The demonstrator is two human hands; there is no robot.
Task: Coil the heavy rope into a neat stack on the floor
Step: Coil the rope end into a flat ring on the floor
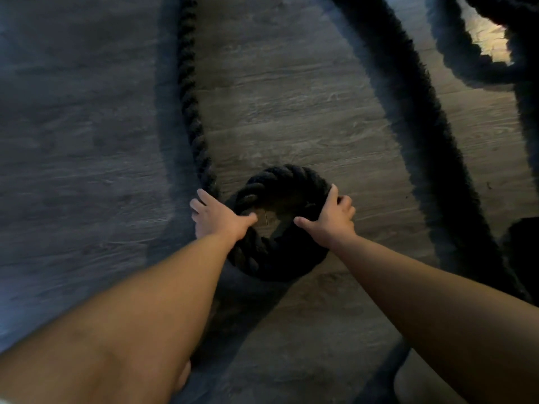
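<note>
The fingers (203,201) of the left hand (217,220) lie spread down the outer left side of a small loop of thick black twisted rope (280,179), while the thumb hooks inside the loop, so the hand grips the rope between thumb and fingers. From just beside this hand a long strand of the same rope runs away up the wood-grain floor (291,97) toward the top edge. The loop lies flat on the floor between the two hands, with a patch of floor showing through its middle. The right hand (332,221) clasps the loop's right side, its fingers (335,195) curled over the top of the rope and the thumb stretched inward toward the hole. Further right another strand crosses the floor on a slant, and more rope lies in loose, blurred curves at the upper right corner.
</note>
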